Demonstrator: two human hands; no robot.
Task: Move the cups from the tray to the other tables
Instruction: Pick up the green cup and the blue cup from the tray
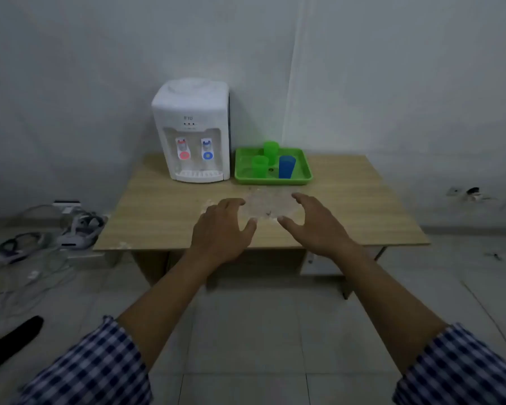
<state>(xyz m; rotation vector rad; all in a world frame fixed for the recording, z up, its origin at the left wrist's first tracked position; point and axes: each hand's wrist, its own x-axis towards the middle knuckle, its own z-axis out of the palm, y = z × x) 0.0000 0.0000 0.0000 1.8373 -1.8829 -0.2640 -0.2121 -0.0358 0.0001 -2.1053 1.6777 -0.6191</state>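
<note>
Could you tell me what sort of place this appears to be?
Probably a plain office or break corner: a water dispenser and a green tray of cups stand on a wooden desk against bare walls, above a tiled floor.

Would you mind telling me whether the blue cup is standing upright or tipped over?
Upright: the blue cup stands on its base in the green tray.

Both arms extended forward, forearms bare, checked blue-and-white sleeves pushed up near the elbows. Left hand [221,229] palm down, fingers loosely curled and slightly spread, thumb angled inward toward the other hand. Right hand [314,222] palm turned inward and down, fingers curved, thumb pointing toward the left hand. Hands near each other, not touching; both empty, nothing grasped.
</note>
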